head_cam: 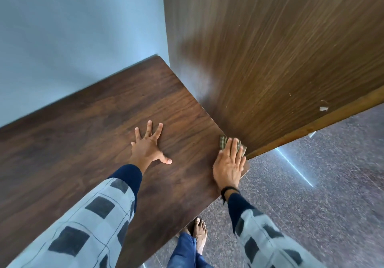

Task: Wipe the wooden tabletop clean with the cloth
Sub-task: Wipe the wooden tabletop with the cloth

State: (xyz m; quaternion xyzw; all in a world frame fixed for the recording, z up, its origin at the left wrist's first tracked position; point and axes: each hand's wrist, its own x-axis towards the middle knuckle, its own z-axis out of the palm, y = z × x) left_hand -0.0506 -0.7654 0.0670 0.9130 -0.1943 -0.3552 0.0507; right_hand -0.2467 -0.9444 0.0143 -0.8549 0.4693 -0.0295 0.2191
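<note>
The dark wooden tabletop (87,126) fills the left and middle of the head view. My left hand (148,146) rests flat on it with fingers spread. My right hand (229,163) lies flat with straight fingers on a checked brownish cloth (223,142) at the table's near right corner, next to the wooden panel. Most of the cloth is hidden under the hand; only its far edge shows past the fingertips.
A tall wooden panel (280,49) stands against the table's right edge. A blue wall (72,35) runs behind the table. The speckled floor (322,184) lies to the right, and my bare foot (200,232) stands by the table's front edge.
</note>
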